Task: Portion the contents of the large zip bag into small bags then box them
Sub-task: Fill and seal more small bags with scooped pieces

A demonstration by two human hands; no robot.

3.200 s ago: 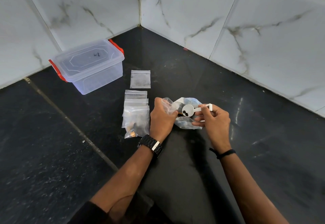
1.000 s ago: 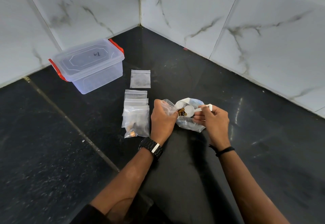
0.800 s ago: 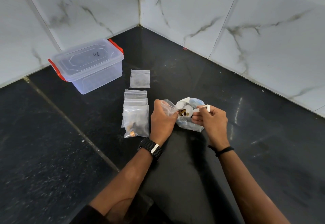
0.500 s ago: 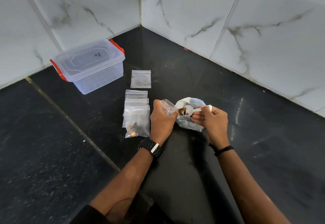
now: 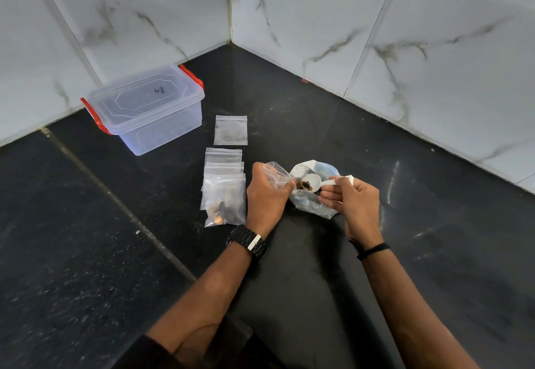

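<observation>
Holding a crinkly clear small bag (image 5: 275, 176) pinched at its mouth, left hand (image 5: 267, 196) sits mid-frame. Right hand (image 5: 354, 199) grips a white plastic scoop (image 5: 314, 182) by the flat handle; its round bowl carries brown bits over the large zip bag (image 5: 312, 203). Flat small bags stack (image 5: 224, 192) just left, on glossy black surface (image 5: 289, 99). Lidded translucent box (image 5: 146, 108), red latches, upper left.

Box (image 5: 144, 108) left, behind stacked bags (image 5: 224, 192).
</observation>
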